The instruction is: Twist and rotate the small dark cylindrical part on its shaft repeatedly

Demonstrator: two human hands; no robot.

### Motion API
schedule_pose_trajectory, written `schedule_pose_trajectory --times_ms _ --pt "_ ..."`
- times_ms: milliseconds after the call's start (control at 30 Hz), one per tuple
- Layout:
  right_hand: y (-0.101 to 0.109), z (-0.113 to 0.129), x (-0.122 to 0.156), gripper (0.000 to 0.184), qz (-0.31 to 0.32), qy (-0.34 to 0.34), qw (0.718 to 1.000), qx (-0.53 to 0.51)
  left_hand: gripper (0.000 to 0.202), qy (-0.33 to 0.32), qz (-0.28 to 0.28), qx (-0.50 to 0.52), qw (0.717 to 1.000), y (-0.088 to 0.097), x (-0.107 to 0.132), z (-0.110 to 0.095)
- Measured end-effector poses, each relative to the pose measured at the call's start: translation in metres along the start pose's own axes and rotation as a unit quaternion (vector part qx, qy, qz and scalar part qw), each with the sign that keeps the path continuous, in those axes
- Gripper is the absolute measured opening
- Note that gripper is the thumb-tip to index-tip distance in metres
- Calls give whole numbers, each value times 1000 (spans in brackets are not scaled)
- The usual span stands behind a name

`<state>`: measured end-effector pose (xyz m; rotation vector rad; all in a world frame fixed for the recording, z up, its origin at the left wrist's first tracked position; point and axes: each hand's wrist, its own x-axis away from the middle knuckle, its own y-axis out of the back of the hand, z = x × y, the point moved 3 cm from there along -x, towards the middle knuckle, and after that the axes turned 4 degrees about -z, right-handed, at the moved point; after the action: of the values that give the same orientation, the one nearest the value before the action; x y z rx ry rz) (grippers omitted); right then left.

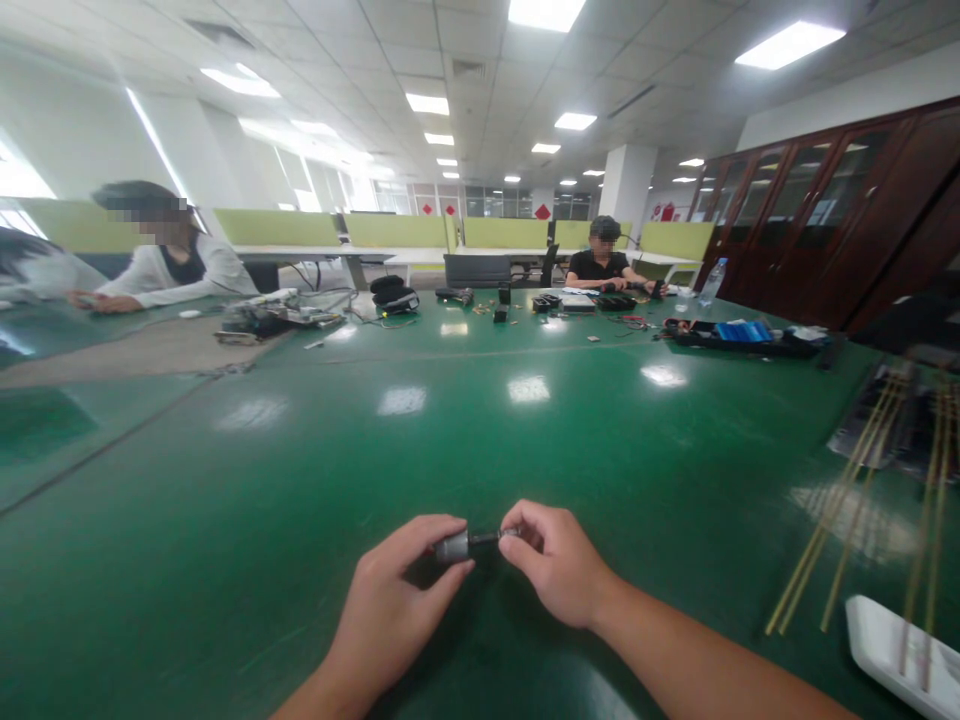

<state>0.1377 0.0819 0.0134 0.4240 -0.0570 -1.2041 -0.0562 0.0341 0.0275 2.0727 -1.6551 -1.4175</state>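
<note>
Seen from the head camera, a person works low over a glossy green table (300,480) in an open-plan workroom. The left hand (397,595) is closed round a small grey cylinder (453,546), thumb and forefinger pinching it just above the tabletop. The right hand (559,565) is narrowed to a fingertip pinch on the far end of a thin dark shaft (486,538) that sticks out of the cylinder's side. The two hands nearly meet, with the part held between them near the table's front edge. By the look of it, the handling goes best with the shaft kept in line with the cylinder, the left hand steady while the right makes only small moves, and both kept low so that a slipped piece cannot roll far. To the right lie several long brass rods (840,500), some resting across a white tray (877,640), well apart from the hands. Across the table a person in white sleeves (176,275) and a person in a black shirt (604,268) sit at their own small parts, and a water bottle (712,282) stands near dark wooden cabinets (825,210).
</note>
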Motion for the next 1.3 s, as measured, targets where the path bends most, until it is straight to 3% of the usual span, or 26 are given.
schedule_pose_trajectory --times_ms 1300 --pt "4 1 -1 8 -18 0 1000 -9 22 29 -5 9 1000 -1 2 8"
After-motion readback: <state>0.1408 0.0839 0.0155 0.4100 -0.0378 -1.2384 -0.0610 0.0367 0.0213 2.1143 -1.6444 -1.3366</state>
